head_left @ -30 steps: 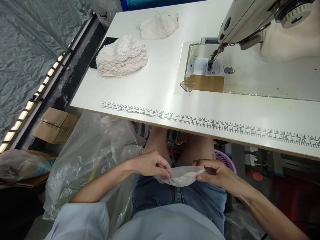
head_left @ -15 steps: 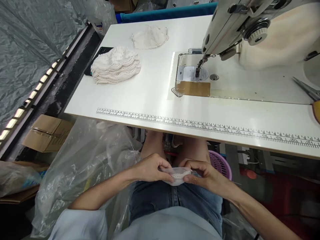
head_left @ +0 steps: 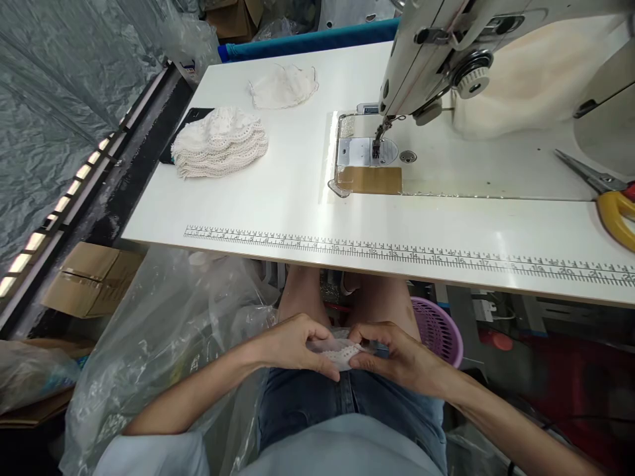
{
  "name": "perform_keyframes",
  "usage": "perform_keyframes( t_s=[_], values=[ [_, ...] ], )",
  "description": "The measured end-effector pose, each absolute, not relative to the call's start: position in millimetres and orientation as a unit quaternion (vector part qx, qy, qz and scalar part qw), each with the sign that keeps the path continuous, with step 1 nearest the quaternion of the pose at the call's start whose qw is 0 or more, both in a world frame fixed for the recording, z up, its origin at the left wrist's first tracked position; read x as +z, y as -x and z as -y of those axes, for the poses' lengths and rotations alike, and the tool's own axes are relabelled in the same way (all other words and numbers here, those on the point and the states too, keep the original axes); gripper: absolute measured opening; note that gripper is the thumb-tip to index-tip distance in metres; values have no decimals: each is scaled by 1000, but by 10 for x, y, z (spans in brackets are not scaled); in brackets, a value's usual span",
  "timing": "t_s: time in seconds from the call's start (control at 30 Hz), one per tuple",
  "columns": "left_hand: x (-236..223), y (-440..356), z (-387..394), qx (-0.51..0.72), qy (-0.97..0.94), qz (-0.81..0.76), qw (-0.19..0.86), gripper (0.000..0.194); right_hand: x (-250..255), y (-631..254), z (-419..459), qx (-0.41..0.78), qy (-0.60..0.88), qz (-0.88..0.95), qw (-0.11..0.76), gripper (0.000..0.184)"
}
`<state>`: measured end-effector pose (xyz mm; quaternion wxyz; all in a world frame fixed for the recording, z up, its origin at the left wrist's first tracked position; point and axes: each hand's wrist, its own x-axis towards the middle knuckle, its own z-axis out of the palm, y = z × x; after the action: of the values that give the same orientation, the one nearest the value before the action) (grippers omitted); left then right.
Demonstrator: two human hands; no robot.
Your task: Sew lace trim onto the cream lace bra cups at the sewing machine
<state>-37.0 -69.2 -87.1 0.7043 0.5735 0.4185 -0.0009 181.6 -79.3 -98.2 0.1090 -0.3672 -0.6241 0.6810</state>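
Note:
Over my lap, below the table edge, both hands pinch one small white lace-trimmed fabric piece point(head_left: 338, 354). My left hand point(head_left: 292, 344) grips its left side with fingers closed. My right hand point(head_left: 397, 357) grips the right side, fingers curled, and the two hands nearly touch. Most of the piece is hidden between the fingers. A stack of similar white lace pieces point(head_left: 221, 142) lies at the table's far left, with a single flat piece point(head_left: 284, 87) behind it. The sewing machine point(head_left: 446, 46) stands at the far right, its needle point(head_left: 377, 147) over the metal plate.
The white table point(head_left: 297, 198) carries a printed ruler point(head_left: 397, 254) along its near edge. Yellow-handled scissors point(head_left: 610, 201) lie at the right. A clear plastic bag point(head_left: 163, 330) hangs beside my left leg, a purple basket point(head_left: 439, 330) sits under the table, and a cardboard box point(head_left: 89, 277) is on the floor.
My hands have drawn together, folding the fabric piece smaller between them. The view has tilted up, bringing the scissors into sight at the right.

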Motion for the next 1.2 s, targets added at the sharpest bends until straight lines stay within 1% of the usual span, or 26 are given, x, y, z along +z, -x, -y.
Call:
perform_keyframes(
  t_s=[0.07,0.17,0.33,0.5,0.7,0.8,0.9,1.0,1.2],
  values=[
    [-892,325,696,3,-564,-434,703,34,-966,-1814,792,665,369,641,99,30],
    [-900,290,702,16,-562,-447,696,29,-963,-1836,797,637,380,666,84,28],
    [-879,310,719,29,-572,-464,676,21,-1007,-1872,826,619,395,676,61,30],
    [-893,331,751,32,-571,-466,675,22,-1051,-1860,835,630,387,669,75,29],
    [-891,321,774,26,-577,-466,670,25,-1059,-1824,826,672,357,641,97,29],
    [-894,336,785,18,-578,-458,676,29,-1074,-1812,843,702,342,613,119,31],
    [-889,359,797,10,-565,-451,691,30,-1089,-1804,855,730,333,585,118,34],
    [-870,376,798,-4,-548,-446,707,31,-1103,-1799,857,730,338,582,118,35],
    [-844,381,783,-9,-549,-430,717,26,-1118,-1803,870,713,343,600,116,34]
  ],
)
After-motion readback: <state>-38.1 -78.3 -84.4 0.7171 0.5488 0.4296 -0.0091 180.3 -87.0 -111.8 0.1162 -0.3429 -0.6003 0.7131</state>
